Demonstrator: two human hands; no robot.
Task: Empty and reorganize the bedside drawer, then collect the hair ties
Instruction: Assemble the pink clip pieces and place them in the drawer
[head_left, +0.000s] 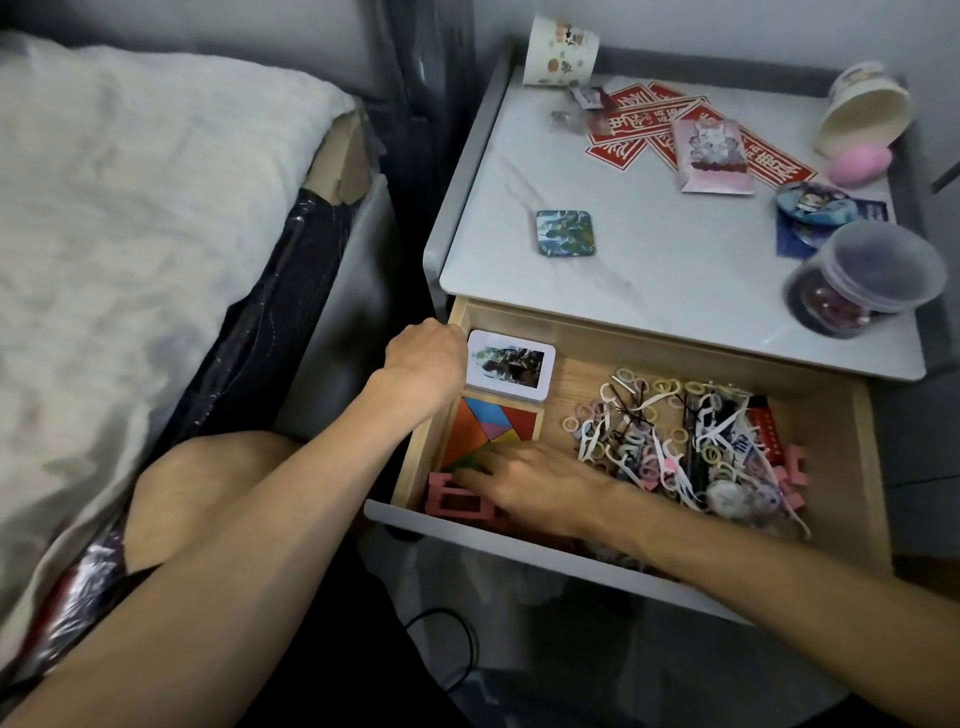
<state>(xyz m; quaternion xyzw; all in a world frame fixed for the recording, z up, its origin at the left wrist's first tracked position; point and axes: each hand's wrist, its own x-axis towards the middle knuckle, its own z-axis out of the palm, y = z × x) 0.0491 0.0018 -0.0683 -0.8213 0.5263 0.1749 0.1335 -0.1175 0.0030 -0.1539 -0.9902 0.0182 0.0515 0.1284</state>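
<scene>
At the open light-wood drawer, the left hand curls over its left wall near the back corner, the right hand lies flat, fingers spread, on the colourful wooden tangram puzzle toward the front-left corner, and the small pastel elastic hair ties lie heaped in the right half.

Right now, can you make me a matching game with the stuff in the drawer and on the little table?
Things:
1 tangram puzzle
2 hair ties
3 pink egg
4 lidded tub

Places:
A tabletop, front right corner
B drawer, left side
C beside the tipped cup
D drawer, in the tangled pile

Pairs: 1-B, 2-D, 3-C, 4-A
</scene>
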